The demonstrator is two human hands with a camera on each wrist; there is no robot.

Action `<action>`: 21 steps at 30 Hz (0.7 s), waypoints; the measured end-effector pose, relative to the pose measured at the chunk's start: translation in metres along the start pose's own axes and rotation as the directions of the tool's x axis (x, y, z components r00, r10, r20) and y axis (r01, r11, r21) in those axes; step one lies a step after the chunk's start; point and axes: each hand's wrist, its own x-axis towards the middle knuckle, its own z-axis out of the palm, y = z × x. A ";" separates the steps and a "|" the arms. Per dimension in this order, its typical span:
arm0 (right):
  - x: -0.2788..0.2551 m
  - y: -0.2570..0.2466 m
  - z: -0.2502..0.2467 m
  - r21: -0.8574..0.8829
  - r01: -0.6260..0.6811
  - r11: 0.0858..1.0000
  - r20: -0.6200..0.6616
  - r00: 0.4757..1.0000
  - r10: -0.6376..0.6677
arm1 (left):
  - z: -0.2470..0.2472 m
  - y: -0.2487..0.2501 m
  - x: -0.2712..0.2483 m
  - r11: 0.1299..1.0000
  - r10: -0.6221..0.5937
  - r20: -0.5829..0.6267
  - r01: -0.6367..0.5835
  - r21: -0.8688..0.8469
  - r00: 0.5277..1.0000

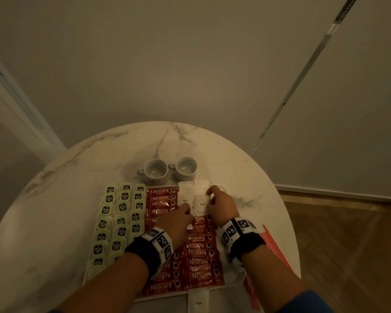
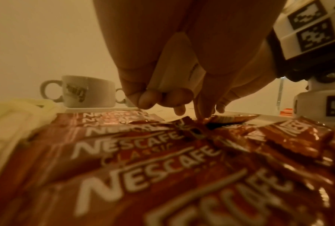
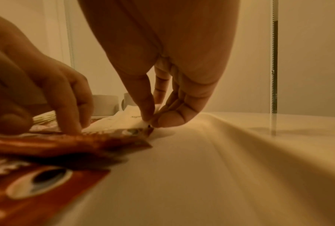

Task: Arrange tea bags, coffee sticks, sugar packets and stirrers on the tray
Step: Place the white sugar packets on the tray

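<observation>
**Sugar packets going down at the tray's far end**

On the round marble bench [image 1: 77, 177], a white tray [image 1: 235, 280]. Three columns of green tea bags [image 1: 120, 220] along its left side. In the middle, red coffee sticks [image 1: 201, 254] stacked in two columns, long axes crosswise, print upright to the wearer. At the far right corner, white sugar packets [image 1: 185, 195], long axes running away from the wearer (the word "Sugar" at the near end). Right hand [image 1: 221, 205] pinching the near right edge of one sugar packet [image 3: 124, 120] between thumb and fingers [image 3: 168, 117]. Left hand [image 1: 176, 222] with fingers curled round more white packets [image 2: 174, 67] in the palm, index tip down on a coffee stick beside the pinched packet. Beyond the tray, two white cups [image 1: 156, 170]. Red-striped stirrers [image 1: 273, 247] off the tray's right edge, lying lengthwise; another sugar packet [image 1: 198, 301] over the near rim.
</observation>
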 end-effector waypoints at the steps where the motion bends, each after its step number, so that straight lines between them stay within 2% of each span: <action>1: 0.000 0.000 0.000 -0.007 0.001 1.000 0.007 1.000 -0.001 | 0.002 0.001 0.001 1.000 0.007 0.004 -0.007 0.023 1.000; 11: -0.002 -0.001 -0.001 -0.061 0.007 0.998 0.041 0.999 -0.004 | 0.011 0.001 0.000 0.999 0.027 -0.020 -0.026 0.048 0.999; 14: -0.006 0.000 -0.005 -0.021 -0.018 1.000 -0.002 1.000 0.018 | 0.012 0.000 -0.002 0.999 0.035 -0.024 -0.034 0.022 0.999; 17: -0.016 0.005 -0.010 0.010 -0.093 0.996 -0.063 0.994 0.094 | 0.009 0.002 -0.004 0.999 0.028 -0.063 -0.030 -0.033 0.998; 21: -0.033 0.013 -0.003 -0.050 -0.263 0.963 0.015 0.964 0.264 | 0.006 0.004 -0.007 0.998 0.007 -0.083 -0.012 -0.064 0.997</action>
